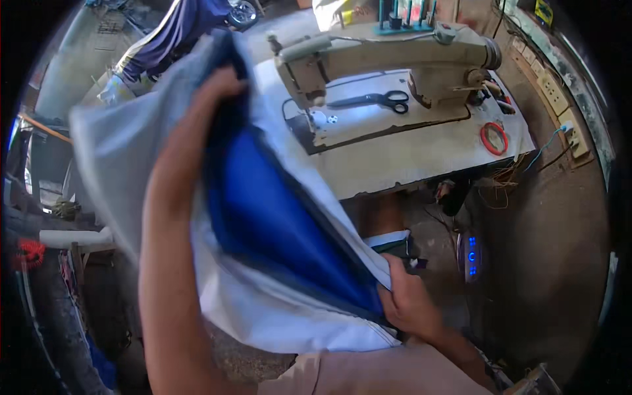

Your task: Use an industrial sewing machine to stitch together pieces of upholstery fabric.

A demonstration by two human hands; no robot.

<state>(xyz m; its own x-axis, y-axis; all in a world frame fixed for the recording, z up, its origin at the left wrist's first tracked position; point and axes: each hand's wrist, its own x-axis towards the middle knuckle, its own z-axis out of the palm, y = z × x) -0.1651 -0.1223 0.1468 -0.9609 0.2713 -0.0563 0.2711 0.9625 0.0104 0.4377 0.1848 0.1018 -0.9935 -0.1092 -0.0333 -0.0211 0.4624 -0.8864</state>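
I hold a large piece of fabric in front of me, white on the outside with a bright blue inner side and a dark edge. My left hand is raised high and grips its upper part. My right hand clutches its lower corner near my lap. The cloth hangs stretched between the two hands and hides the left part of the sewing table.
A beige sewing machine stands on a worn white table ahead. Black scissors lie under its arm and a red ring at the right. A device with blue lights sits on the floor. Wall sockets at right.
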